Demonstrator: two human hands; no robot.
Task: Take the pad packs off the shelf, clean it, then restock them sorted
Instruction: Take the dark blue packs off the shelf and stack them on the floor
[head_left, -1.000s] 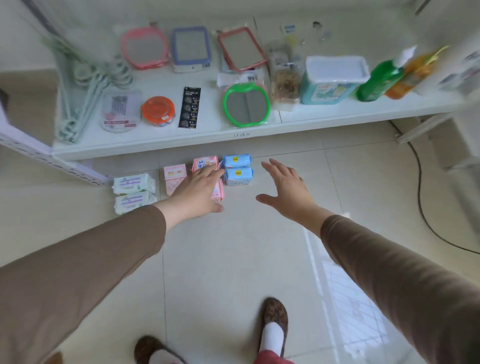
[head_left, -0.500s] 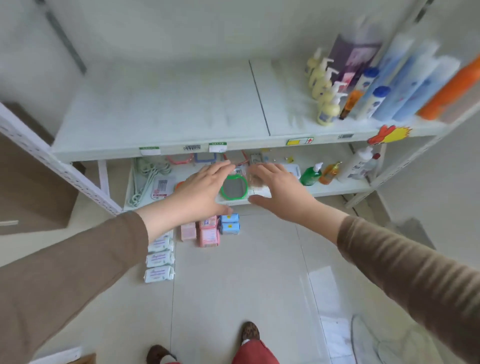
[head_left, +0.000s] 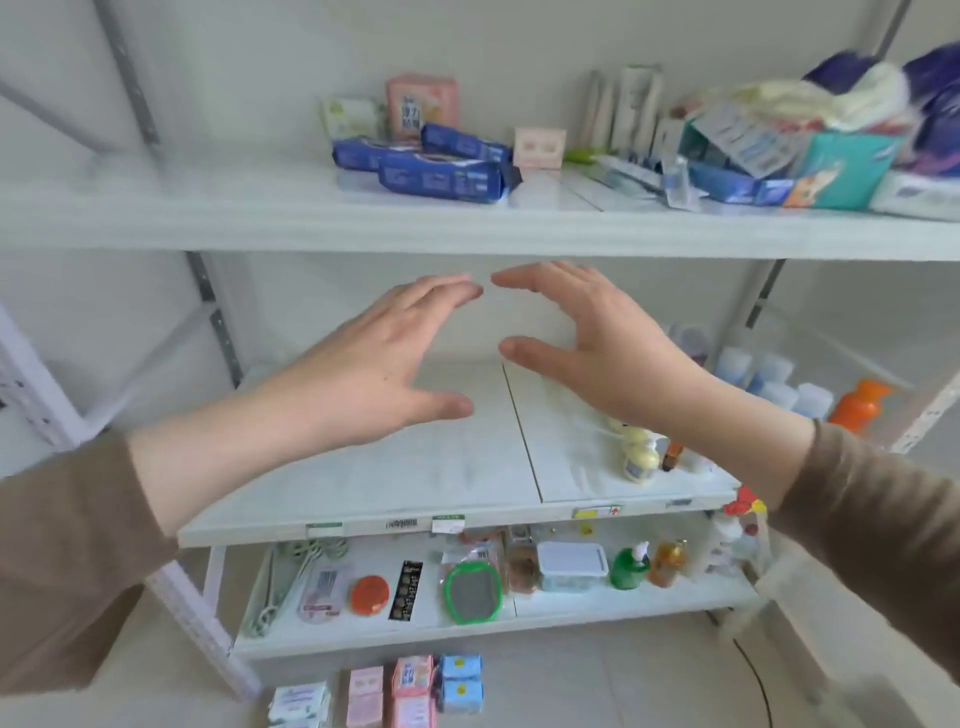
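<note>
My left hand (head_left: 374, 358) and my right hand (head_left: 597, 348) are raised side by side, fingers straight, holding nothing, in front of the middle shelf (head_left: 457, 467), whose left and centre are bare. On the top shelf (head_left: 260, 208) lie dark blue pad packs (head_left: 441, 176), a pink pack (head_left: 421, 106), a pale green pack (head_left: 350, 117) and a small pink box (head_left: 539, 147). On the floor at the bottom stand white-green packs (head_left: 298, 701), pink packs (head_left: 387, 691) and light blue packs (head_left: 460, 680).
The top shelf's right side holds tissue boxes and wrapped goods (head_left: 810, 150). Bottles (head_left: 639, 457) and an orange bottle (head_left: 860, 405) stand at the middle shelf's right. The lowest shelf (head_left: 467, 631) carries a green mirror (head_left: 472, 592), hangers and a green bottle. A black cable (head_left: 761, 686) runs over the floor.
My view has tilted up from the floor packs to the upper shelves. Both hands have risen from near the floor to the height of the middle and top shelves, still holding nothing.
</note>
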